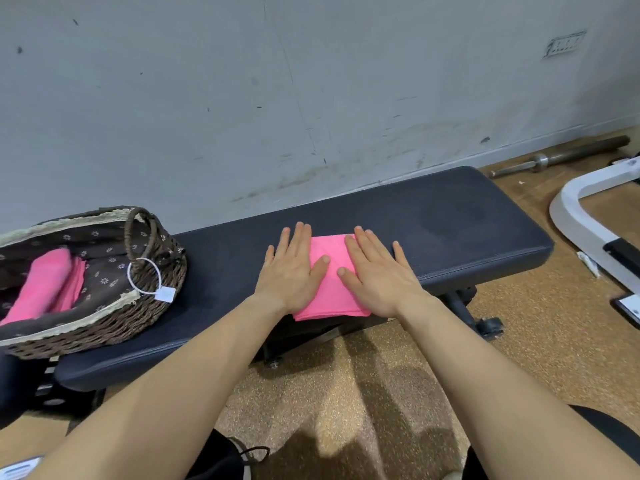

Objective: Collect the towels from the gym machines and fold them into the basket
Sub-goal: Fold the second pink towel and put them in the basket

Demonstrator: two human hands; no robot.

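Left hand [292, 271] and right hand [375, 275], fingers flat and spread, pressed a folded pink towel [330, 289] at the worktop's [450, 230] near edge; basket [138, 306] at its left end.

Bench pad [450, 223]: bare stretch between basket [104, 327] and left hand [294, 268]; wider bare stretch from right hand [377, 275] to the pad's right end. Wall [311, 98] just behind the bench closes the far side. Handle [136, 237] arches up at the basket's right end, tag [165, 293] hanging from it, between opening and hands. Inside, pink towels [48, 285] fill the left; lining bare on the right. On the floor right of the bench: white frame [571, 199], barbell [561, 155] along the wall
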